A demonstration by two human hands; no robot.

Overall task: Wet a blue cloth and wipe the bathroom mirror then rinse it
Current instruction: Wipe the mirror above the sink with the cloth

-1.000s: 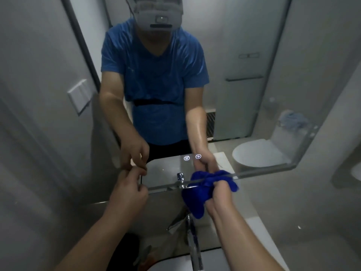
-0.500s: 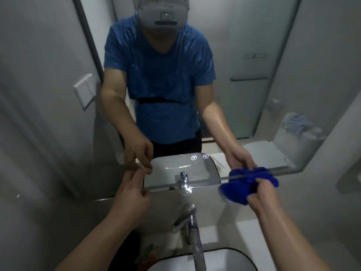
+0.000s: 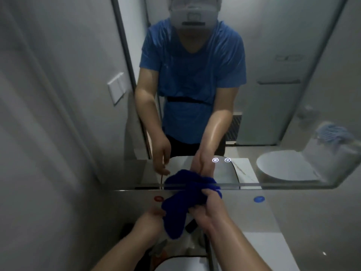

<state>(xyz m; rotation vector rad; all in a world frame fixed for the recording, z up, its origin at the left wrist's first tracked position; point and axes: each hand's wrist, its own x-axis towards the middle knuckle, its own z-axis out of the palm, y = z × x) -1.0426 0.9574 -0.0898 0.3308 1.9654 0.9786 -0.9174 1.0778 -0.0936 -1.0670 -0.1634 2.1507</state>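
A crumpled dark blue cloth (image 3: 179, 210) hangs just below the mirror's lower edge, in front of the wall. My right hand (image 3: 210, 210) grips its upper right part, fingers curled round it. My left hand (image 3: 147, 222) reaches in from the lower left, and its fingertips meet the cloth's lower edge; the cloth hides whether they hold it. The bathroom mirror (image 3: 273, 85) fills the upper view and reflects a person in a blue shirt and both hands. The cloth's top overlaps the mirror's bottom rim.
A red dot (image 3: 158, 198) and a blue dot (image 3: 259, 199) mark the wall under the mirror. Two lit touch icons (image 3: 221, 160) glow on the glass. The white basin rim (image 3: 175, 264) and counter (image 3: 263, 251) lie below. A toilet shows in the reflection.
My right hand brought the cloth back left along the mirror's lower edge to the middle. My left hand left the mirror's rim and dropped to the cloth.
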